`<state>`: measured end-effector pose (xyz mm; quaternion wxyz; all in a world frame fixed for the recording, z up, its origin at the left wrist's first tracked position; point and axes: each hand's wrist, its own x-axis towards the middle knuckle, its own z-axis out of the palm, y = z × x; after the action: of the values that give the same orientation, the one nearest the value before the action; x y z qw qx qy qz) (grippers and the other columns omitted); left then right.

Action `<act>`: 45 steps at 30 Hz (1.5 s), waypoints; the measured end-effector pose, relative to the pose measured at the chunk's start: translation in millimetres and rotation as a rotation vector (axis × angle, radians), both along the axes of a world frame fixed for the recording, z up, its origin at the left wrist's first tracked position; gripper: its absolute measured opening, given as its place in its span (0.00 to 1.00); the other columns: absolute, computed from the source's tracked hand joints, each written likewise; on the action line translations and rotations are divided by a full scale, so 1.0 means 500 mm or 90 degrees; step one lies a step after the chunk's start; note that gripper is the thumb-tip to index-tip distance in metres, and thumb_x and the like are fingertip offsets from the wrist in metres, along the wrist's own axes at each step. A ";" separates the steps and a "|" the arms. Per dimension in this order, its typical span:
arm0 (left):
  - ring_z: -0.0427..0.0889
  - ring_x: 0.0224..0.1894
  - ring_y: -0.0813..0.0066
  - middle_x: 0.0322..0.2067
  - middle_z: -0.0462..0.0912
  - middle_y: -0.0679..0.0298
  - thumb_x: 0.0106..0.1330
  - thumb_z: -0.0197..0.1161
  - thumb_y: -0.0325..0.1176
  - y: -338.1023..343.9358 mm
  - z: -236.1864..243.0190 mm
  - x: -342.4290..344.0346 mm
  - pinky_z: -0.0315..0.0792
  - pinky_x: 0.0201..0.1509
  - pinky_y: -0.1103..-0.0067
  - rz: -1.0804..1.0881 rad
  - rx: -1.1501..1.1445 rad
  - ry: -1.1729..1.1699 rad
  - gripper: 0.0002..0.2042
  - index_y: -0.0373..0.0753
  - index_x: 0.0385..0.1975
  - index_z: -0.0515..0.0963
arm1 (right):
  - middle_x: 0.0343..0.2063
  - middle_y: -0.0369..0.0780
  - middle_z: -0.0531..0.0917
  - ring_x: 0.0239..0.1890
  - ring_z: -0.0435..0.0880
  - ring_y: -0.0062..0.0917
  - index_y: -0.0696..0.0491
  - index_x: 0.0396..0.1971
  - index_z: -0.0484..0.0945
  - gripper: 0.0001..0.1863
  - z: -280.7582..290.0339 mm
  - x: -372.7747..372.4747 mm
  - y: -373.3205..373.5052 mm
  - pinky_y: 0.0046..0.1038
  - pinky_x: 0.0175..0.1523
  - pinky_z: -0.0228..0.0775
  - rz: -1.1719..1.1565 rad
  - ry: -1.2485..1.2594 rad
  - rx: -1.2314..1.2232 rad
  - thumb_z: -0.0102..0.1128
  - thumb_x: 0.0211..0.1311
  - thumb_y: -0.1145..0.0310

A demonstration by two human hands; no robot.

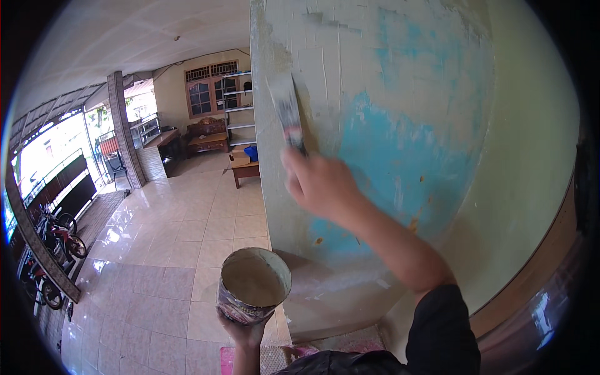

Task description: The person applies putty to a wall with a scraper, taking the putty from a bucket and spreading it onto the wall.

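Head view shows the left hand (245, 330) cupping a bucket (235, 309) from beneath, apparently to keep its paste (251, 281) level, while the right hand (325, 184) grips a blurred scraper (289, 112) at the wall (400, 156).

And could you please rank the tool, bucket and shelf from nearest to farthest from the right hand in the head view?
1. Tool: in the right hand.
2. Bucket: lower left, on the left hand.
3. Shelf: left, far back.
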<state>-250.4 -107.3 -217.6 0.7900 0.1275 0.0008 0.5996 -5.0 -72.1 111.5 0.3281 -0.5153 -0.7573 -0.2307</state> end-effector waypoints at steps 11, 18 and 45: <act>0.52 0.75 0.46 0.74 0.54 0.56 0.60 0.55 0.70 0.002 0.011 0.021 0.55 0.69 0.41 -0.023 -0.012 -0.009 0.44 0.54 0.74 0.56 | 0.26 0.49 0.83 0.31 0.83 0.51 0.49 0.45 0.70 0.10 0.158 0.135 -0.014 0.50 0.35 0.75 -0.054 0.097 0.134 0.53 0.65 0.67; 0.51 0.76 0.45 0.75 0.53 0.56 0.61 0.53 0.70 -0.008 0.008 0.021 0.53 0.69 0.37 -0.004 0.005 0.027 0.44 0.55 0.75 0.56 | 0.24 0.47 0.81 0.27 0.83 0.46 0.49 0.45 0.75 0.10 -0.287 0.123 -0.076 0.46 0.31 0.75 -0.004 0.142 0.016 0.56 0.64 0.69; 0.50 0.76 0.45 0.75 0.52 0.56 0.62 0.51 0.71 -0.041 0.031 0.052 0.51 0.71 0.37 -0.054 0.000 0.058 0.43 0.55 0.75 0.55 | 0.26 0.48 0.81 0.29 0.81 0.49 0.52 0.38 0.71 0.09 0.135 0.110 -0.039 0.48 0.34 0.71 0.093 0.215 0.057 0.57 0.59 0.70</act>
<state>-224.5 -127.8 -202.1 0.8139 0.1551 0.0314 0.5590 49.8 -91.4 178.9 0.4893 -0.4753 -0.7157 -0.1500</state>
